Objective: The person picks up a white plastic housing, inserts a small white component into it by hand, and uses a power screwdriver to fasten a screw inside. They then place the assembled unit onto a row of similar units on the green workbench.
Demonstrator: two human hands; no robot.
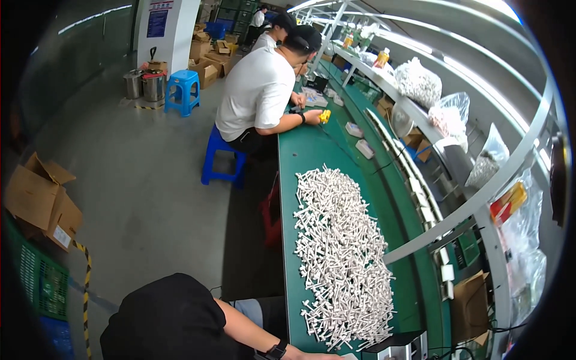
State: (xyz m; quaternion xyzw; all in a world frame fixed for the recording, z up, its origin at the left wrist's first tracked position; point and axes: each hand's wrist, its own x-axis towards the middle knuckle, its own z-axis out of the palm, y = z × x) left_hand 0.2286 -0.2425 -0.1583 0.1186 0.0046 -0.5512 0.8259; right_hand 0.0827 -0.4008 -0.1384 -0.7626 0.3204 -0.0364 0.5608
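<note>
Fingers out of view | heaped white plastic pegs (342, 252) | smooth green bench (300, 156)

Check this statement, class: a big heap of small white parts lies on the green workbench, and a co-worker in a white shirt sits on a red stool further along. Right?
Not quite. In the head view the stool is blue, not red. The heap of white parts does lie on the green workbench, and the co-worker wears white.

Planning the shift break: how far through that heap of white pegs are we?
Done: no sorted or finished batch shows. In hand: a watch-wearing forearm reaches the near end of the white peg heap, its hand cut off by the frame. Left: that whole heap sprawls along the green bench.
</note>
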